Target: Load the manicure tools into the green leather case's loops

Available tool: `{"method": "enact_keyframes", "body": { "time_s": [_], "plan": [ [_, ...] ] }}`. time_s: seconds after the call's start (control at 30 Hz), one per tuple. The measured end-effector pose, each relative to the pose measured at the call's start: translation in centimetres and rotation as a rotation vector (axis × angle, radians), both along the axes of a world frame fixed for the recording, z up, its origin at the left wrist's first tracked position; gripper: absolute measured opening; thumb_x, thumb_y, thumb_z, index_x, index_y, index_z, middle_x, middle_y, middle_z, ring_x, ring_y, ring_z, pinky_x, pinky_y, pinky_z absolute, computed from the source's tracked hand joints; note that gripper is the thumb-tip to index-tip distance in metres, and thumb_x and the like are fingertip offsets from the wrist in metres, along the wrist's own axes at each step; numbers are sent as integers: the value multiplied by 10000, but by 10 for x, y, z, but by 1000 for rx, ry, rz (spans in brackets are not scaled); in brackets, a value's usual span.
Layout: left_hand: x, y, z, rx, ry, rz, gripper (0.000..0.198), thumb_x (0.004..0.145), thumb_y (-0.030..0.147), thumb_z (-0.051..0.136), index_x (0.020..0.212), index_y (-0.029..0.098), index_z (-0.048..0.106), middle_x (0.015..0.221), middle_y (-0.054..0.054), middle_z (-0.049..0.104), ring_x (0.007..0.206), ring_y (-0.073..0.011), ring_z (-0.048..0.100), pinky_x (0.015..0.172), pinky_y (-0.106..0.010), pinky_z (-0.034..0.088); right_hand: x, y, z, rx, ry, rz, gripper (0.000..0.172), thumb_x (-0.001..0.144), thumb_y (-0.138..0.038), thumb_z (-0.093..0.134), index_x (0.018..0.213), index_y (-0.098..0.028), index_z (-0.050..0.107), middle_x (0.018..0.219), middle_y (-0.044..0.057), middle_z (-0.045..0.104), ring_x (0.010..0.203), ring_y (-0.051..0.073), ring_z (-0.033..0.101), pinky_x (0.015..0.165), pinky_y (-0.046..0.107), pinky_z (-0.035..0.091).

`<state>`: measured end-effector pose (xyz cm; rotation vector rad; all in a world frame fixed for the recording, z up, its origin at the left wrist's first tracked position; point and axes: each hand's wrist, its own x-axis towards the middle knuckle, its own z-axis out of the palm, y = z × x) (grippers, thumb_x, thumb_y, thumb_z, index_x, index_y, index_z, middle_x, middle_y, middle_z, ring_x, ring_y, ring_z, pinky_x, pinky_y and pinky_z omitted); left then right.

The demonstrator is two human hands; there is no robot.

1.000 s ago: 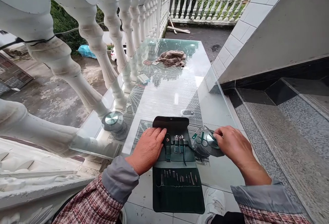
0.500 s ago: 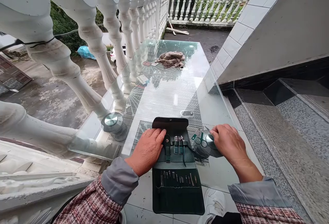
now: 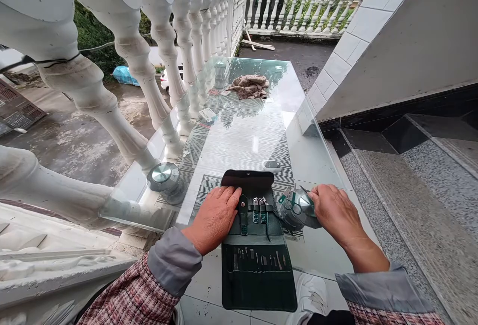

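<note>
You are resting your left hand (image 3: 214, 220) on the upper left edge of the green case (image 3: 259, 290), its fingers straightish and close together; whether the thumb is gripping the edge, I cannot tell. The case is lying open between your hands, its lower flap reaching toward you. In the upper half, just right of your left fingers, a strap is holding a dark handled tool (image 3: 243, 215), and beside it loops are holding two nail clippers (image 3: 256, 210). Nearer to you than both hands, the pocket is carrying a row of slim metal tools (image 3: 257, 259), too small to name singly.

Your right hand (image 3: 338, 215) is pinching a thin pointed tool (image 3: 305, 190) between closed fingertips. Just left of that hand, outside the case, green-handled scissors (image 3: 294, 198) are lying on the glass table (image 3: 261, 121).
</note>
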<state>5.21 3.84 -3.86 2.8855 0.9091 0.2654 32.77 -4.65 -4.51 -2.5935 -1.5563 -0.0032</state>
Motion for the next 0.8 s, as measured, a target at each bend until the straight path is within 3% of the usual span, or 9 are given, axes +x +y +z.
{"method": "enact_keyframes", "body": {
  "time_s": [0.33,0.47,0.57,0.67,0.8],
  "plan": [
    [1,-1,5,-31,22,20,447,881,195,432,1320,135,371,1244,-107,518,1128,-246,467,990,-401,366,-13,-2,8,13,118,-7,188,869,-311,360,731,-230,458,740,49,576,758,221,499,606,298,320],
    [2,-2,7,-37,31,16,444,882,191,432,1318,127,375,1252,-109,513,1136,-245,463,1002,-399,361,-23,-3,11,140,235,30,172,856,-331,373,736,-233,447,754,49,571,773,223,499,643,312,348],
    [2,-2,6,-36,33,15,450,879,189,432,1320,132,369,1253,-111,513,1143,-245,464,1006,-402,359,-44,-7,17,224,450,208,203,861,-368,392,730,-232,467,763,36,564,775,200,499,690,315,379],
    [2,-2,6,-35,40,19,453,879,190,435,1323,130,369,1253,-110,511,1137,-250,466,1006,-401,362,-64,-12,26,185,733,336,257,880,-409,397,719,-227,483,716,11,527,695,163,473,655,292,397],
    [2,-2,7,-54,25,21,460,871,188,458,1319,123,372,1248,-113,514,1141,-252,465,1004,-404,373,-71,-15,34,196,1251,247,282,870,-467,456,756,-213,502,731,-7,504,692,135,496,655,271,428]
  ]
}}
